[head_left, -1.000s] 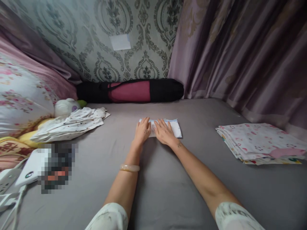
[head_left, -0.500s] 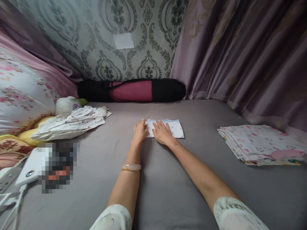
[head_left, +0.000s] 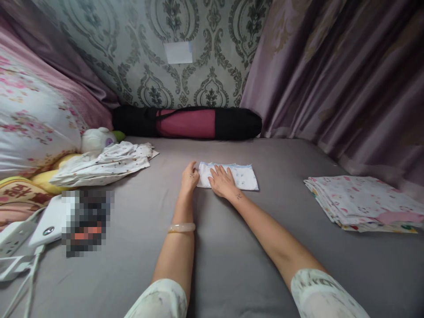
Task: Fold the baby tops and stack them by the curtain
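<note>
The folded white rectangular cloth with a pale-blue edge [head_left: 247, 177] lies on the grey-sheeted bed [head_left: 225, 260]. The right hand [head_left: 222, 182] rests palm down on it, fingers spread. The left hand [head_left: 190, 177], fingers bent, is at its left end; whether it pinches I cannot tell. Right of the cloth sits a stack of folded pink-patterned white fabric [head_left: 357, 198]; beyond the cloth, a long black-and-maroon bag [head_left: 188, 124].

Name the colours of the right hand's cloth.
The cloth is white with pale blue marks: head view.

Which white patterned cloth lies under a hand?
The small folded cloth in the middle, beneath the right hand; the rumpled spotted cloth and pink-patterned stack lie untouched.
</note>
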### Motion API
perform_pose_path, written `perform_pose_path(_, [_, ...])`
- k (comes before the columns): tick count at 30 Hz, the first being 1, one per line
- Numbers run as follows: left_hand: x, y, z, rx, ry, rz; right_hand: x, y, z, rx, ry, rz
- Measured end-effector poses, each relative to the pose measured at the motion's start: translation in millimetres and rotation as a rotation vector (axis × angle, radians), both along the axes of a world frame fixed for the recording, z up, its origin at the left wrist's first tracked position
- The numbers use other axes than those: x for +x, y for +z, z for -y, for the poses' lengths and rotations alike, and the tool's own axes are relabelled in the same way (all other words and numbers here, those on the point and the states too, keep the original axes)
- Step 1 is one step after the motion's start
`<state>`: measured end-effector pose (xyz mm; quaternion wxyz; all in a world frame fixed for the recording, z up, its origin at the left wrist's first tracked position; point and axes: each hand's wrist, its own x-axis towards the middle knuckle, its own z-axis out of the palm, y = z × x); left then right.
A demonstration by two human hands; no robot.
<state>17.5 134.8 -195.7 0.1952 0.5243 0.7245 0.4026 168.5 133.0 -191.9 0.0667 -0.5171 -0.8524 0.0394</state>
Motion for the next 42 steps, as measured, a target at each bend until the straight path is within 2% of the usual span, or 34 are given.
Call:
perform_pose_path(4, [-3,-3.4,-1,0.015,0.009,0.034,-12,3.4,-2,0.021,0.006,-0.024])
perform_pose_path(10, [-6,-7.1,-2,0.017,0.01,0.048,-19,-4.7,-2,-0.017,0.006,-0.01])
perform_pose_path(14, [-8,-7.5,-4,0.026,0.029,0.067,-22,3.7,-4,-0.054,-0.005,-0.007])
perform_pose_path(19, [-12,-7.7,-6,0.036,0.09,0.106,-41,12.7,-5,0.01,0.05,-0.074])
perform_pose_path(22, [-15,-7.7,-5,0.062,0.139,0.135,-53,6.2,-4,-0.031,0.103,-0.063])
perform_pose_path(26, [-16,-7.6,-5,0.059,0.162,0.135,-58,-4.5,-4,-0.068,0.1,-0.058])
perform_pose_path(32, [-13,-8.7,-7,0.053,0.135,0.139,-54,3.6,-5,-0.105,0.123,-0.057])
perform_pose_path(37, [-7,-6.5,-6,0.051,0.113,0.112,-30,14.2,-5,0.021,0.027,-0.086])
perform_pose_path(42, [-1,-5.1,-7,0.038,0.102,0.089,-9,5.9,-5,0.004,-0.02,-0.035])
